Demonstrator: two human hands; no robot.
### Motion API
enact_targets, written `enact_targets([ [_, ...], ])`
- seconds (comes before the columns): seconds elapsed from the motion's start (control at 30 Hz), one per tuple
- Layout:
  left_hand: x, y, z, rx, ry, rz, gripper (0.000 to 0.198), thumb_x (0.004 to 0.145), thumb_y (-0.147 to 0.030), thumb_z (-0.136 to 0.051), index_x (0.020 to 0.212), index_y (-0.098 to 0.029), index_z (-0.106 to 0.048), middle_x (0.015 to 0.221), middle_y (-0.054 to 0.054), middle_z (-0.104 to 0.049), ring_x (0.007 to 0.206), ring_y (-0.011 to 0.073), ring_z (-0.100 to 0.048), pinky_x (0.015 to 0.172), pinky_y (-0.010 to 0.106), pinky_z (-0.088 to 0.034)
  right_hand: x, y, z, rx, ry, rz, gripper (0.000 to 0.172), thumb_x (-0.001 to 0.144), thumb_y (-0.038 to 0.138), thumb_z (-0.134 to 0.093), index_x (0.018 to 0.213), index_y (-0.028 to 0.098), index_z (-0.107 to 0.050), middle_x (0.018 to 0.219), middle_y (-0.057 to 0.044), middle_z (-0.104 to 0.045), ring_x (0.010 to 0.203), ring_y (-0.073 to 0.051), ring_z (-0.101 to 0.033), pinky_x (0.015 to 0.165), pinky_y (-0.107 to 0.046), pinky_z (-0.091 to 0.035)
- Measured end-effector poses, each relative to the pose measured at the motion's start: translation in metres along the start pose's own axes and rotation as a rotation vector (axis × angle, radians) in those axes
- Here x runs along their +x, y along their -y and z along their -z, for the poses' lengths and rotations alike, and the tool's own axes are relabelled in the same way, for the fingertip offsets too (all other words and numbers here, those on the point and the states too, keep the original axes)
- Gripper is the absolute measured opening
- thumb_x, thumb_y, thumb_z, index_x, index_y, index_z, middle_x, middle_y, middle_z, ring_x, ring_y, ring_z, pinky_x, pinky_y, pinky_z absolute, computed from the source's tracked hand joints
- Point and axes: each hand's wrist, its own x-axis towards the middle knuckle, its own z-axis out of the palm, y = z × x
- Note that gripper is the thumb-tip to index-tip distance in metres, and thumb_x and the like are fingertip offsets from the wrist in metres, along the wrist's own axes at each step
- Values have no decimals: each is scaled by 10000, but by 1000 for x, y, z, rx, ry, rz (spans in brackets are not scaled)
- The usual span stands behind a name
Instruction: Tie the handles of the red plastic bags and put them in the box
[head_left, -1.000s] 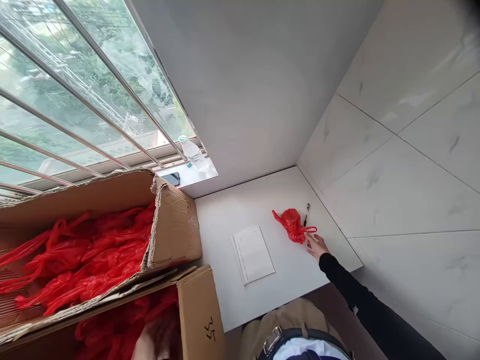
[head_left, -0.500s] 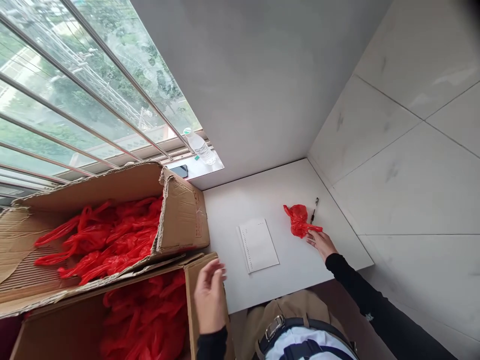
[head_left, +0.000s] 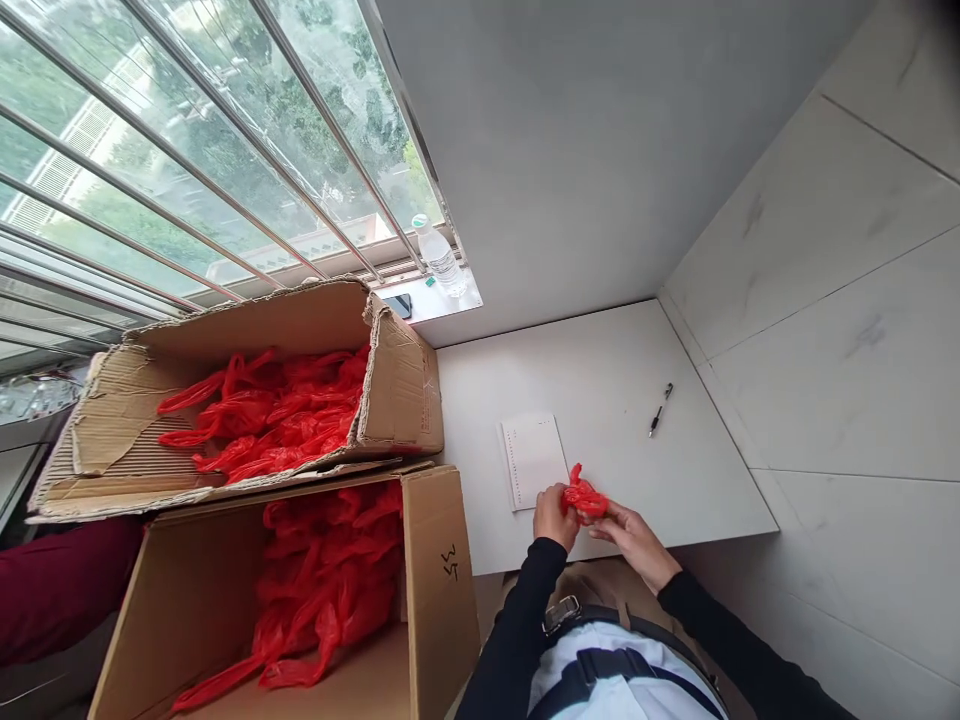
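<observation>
A crumpled red plastic bag [head_left: 585, 499] is held between my two hands, above the near edge of the white table [head_left: 600, 370]. My left hand [head_left: 554, 516] grips its left side with closed fingers. On the other side, my right hand [head_left: 634, 538] pinches the bag between thumb and fingers. A notebook [head_left: 532, 460] lies open-faced just beyond my left hand. Farther right on the tabletop rests a black pen [head_left: 661, 410].
Two cardboard boxes stand at the left: a far box [head_left: 405, 390] and a near box [head_left: 442, 580], both holding red plastic bags. A water bottle [head_left: 441, 262] and a phone [head_left: 400, 305] sit on the windowsill. Metal bars [head_left: 187, 150] cross the window.
My right hand has brought the red bag from beside the pen toward me. My left hand has moved right from the near box and taken hold of the bag. The view has shifted.
</observation>
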Motion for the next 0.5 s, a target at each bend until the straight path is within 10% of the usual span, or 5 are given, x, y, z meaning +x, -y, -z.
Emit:
enact_targets([
  [0.23,-18,10,19,-4,84,-163,454,685,27,-491,1032,-181,-696,1034,85,-714,1015,240,-625,939,387,-459,17,-16,10,-355,-46,174,407,744,298,-637,1147,253,-671,1221,-67,-661,1135,-267,-572,1027,-442,-438],
  [0.5,-24,17,34,-82,8,-183,227,745,-107,-534,906,-196,-667,910,36,-704,863,194,-630,813,322,-490,27,-18,12,-504,21,184,219,844,368,-533,934,240,-686,907,-24,-722,804,-217,-642,791,-354,-494],
])
